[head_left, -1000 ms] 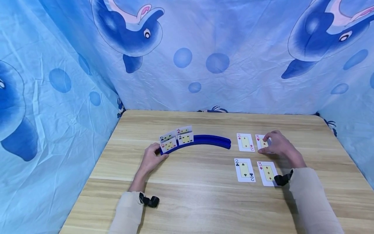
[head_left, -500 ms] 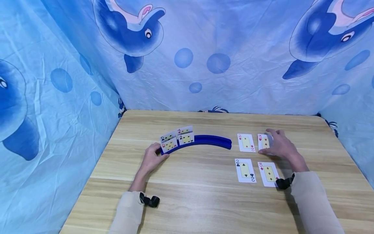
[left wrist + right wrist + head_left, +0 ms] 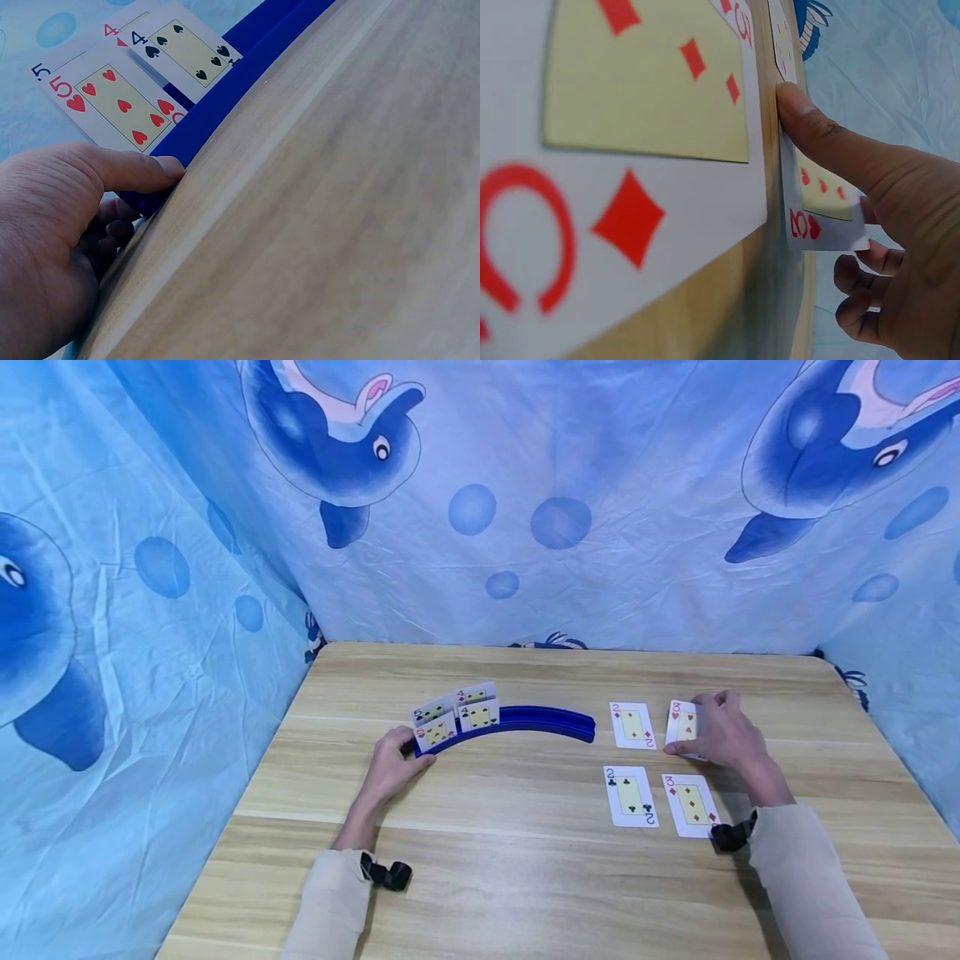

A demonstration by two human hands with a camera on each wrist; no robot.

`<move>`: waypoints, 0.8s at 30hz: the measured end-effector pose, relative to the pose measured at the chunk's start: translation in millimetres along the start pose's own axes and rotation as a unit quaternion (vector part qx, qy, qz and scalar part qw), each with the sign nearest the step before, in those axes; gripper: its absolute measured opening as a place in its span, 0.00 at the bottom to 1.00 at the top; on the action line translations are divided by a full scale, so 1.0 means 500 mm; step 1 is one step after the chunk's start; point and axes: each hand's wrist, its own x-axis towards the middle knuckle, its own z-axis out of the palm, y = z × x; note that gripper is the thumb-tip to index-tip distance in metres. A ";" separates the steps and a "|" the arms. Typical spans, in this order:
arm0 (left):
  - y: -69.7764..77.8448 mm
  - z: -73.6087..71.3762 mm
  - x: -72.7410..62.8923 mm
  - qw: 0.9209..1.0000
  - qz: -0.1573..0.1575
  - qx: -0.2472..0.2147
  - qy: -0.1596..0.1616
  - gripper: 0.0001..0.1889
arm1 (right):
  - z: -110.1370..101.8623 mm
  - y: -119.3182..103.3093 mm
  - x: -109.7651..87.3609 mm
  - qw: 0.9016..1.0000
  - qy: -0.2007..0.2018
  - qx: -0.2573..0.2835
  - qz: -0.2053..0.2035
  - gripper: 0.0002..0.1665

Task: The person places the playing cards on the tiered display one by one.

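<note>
My left hand [image 3: 392,764] grips the left end of a curved blue card holder [image 3: 547,723], thumb along its front in the left wrist view. In the holder's left part stand the five of hearts [image 3: 120,105] and four of spades [image 3: 184,49] in front, with a black five [image 3: 429,711] and a red four [image 3: 474,692] behind. Over at the right, my right hand [image 3: 723,735] pinches the three of hearts [image 3: 682,727] between thumb and fingers. That card looks tilted off the table, and the hand covers its right part.
Flat on the wooden table [image 3: 510,860] lie the two of diamonds [image 3: 632,725], two of clubs [image 3: 631,797] and three of diamonds [image 3: 690,806], the last under my right wrist. A blue dolphin-print cloth [image 3: 525,443] hangs behind the table and along its sides.
My right hand has shifted slightly right, its fingers closing on the three of hearts. The card has slid right and tilted. My left hand and the holder stay put.
</note>
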 end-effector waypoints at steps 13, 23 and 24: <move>0.000 0.000 0.001 1.000 -0.005 -0.004 -0.003 0.22 | 0.002 0.012 -0.019 0.998 0.037 0.054 -0.011 0.51; -0.003 0.002 0.000 1.000 0.015 0.004 0.011 0.21 | -0.014 0.023 -0.041 0.995 0.062 0.065 -0.031 0.34; -0.003 0.003 0.000 1.000 0.020 0.004 0.014 0.21 | -0.015 0.023 -0.044 0.995 0.064 0.067 -0.034 0.32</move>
